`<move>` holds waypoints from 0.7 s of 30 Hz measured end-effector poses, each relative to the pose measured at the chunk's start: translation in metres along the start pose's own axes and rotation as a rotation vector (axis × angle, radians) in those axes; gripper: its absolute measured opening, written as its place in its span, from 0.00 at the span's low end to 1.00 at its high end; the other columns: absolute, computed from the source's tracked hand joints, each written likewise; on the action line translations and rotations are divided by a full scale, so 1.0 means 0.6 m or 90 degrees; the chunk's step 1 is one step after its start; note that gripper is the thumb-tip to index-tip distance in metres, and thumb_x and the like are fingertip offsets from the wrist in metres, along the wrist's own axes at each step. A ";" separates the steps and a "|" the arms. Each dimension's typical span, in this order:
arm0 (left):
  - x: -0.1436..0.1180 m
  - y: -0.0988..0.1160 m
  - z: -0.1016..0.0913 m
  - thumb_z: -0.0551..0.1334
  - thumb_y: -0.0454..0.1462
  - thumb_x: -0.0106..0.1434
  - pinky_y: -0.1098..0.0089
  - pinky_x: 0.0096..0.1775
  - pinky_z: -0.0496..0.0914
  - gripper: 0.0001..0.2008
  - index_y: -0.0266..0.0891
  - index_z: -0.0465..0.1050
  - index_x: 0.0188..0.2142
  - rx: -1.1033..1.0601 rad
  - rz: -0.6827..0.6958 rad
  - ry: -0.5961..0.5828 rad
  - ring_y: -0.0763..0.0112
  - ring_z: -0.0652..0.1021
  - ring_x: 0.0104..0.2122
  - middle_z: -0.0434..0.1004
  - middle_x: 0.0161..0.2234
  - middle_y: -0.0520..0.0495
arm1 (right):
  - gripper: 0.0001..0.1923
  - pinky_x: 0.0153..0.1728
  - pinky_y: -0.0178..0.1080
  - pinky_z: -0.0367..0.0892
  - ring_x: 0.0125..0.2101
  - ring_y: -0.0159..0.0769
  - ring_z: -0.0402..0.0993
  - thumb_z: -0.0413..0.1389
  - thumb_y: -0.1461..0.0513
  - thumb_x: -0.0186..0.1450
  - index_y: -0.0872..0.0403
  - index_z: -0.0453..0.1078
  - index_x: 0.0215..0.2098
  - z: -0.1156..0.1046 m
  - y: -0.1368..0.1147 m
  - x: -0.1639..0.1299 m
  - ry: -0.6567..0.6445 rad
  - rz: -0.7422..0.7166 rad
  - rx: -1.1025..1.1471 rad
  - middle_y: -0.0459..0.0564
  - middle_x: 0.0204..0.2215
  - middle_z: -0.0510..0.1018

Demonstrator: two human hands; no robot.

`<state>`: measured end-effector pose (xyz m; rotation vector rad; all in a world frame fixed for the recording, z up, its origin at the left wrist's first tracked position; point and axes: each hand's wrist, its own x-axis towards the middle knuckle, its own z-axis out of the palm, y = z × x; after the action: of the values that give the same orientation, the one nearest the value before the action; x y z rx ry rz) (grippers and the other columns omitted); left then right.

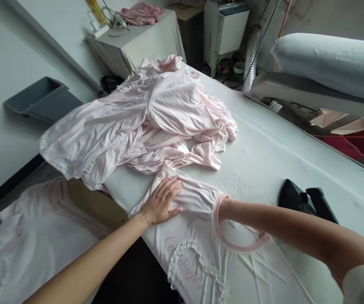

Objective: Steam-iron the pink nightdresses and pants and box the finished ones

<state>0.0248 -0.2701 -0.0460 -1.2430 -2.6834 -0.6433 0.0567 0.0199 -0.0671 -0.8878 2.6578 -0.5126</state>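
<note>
Pink garment (201,253) flat on ironing table (280,156); left hand (162,202) open, pressing sleeve; right hand hidden inside neckline, grip unclear.

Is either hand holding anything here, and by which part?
The left hand lies flat on the sleeve of the pink garment, pressing rather than gripping. The right hand is hidden inside the neck opening, so its hold cannot be told.

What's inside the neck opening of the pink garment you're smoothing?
The right forearm goes in through the pink-trimmed neckline of the pale pink garment. The right hand is covered by fabric.
</note>
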 end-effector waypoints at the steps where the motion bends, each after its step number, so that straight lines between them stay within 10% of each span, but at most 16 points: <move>1: 0.004 -0.004 0.005 0.59 0.56 0.66 0.47 0.70 0.50 0.35 0.40 0.63 0.66 0.025 -0.031 -0.016 0.49 0.61 0.69 0.64 0.67 0.36 | 0.20 0.47 0.39 0.77 0.38 0.37 0.81 0.51 0.53 0.73 0.53 0.82 0.37 -0.021 0.009 -0.024 -0.023 -0.023 -0.004 0.50 0.37 0.85; 6: 0.043 0.009 0.030 0.54 0.55 0.70 0.43 0.70 0.42 0.36 0.40 0.58 0.71 0.098 -0.222 -0.001 0.49 0.61 0.69 0.57 0.71 0.37 | 0.26 0.66 0.53 0.62 0.64 0.48 0.67 0.49 0.57 0.72 0.59 0.68 0.65 -0.111 -0.047 -0.133 0.018 0.082 -0.147 0.60 0.63 0.72; 12: 0.088 -0.012 0.032 0.54 0.49 0.71 0.38 0.67 0.44 0.30 0.39 0.64 0.67 0.139 -0.348 0.044 0.47 0.58 0.70 0.59 0.70 0.35 | 0.37 0.71 0.54 0.49 0.73 0.48 0.44 0.46 0.47 0.73 0.58 0.52 0.74 -0.041 -0.195 -0.076 0.094 0.227 -0.078 0.57 0.73 0.52; 17: 0.074 -0.022 -0.014 0.56 0.42 0.72 0.42 0.65 0.53 0.21 0.43 0.73 0.61 0.093 -0.256 0.089 0.49 0.71 0.62 0.72 0.63 0.38 | 0.36 0.71 0.56 0.44 0.73 0.49 0.42 0.39 0.49 0.75 0.63 0.53 0.72 -0.126 -0.083 -0.145 0.289 0.599 -0.122 0.63 0.73 0.52; 21: 0.072 0.020 -0.003 0.53 0.40 0.74 0.57 0.56 0.66 0.17 0.47 0.80 0.52 -0.053 0.024 -0.013 0.60 0.78 0.55 0.81 0.55 0.46 | 0.36 0.64 0.56 0.56 0.69 0.55 0.55 0.38 0.47 0.75 0.63 0.54 0.71 -0.242 0.009 -0.260 0.407 0.881 -0.156 0.70 0.69 0.60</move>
<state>0.0053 -0.2336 -0.0286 -1.3249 -2.6674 -0.7480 0.1185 0.1553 0.0857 1.3019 3.0437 -0.0771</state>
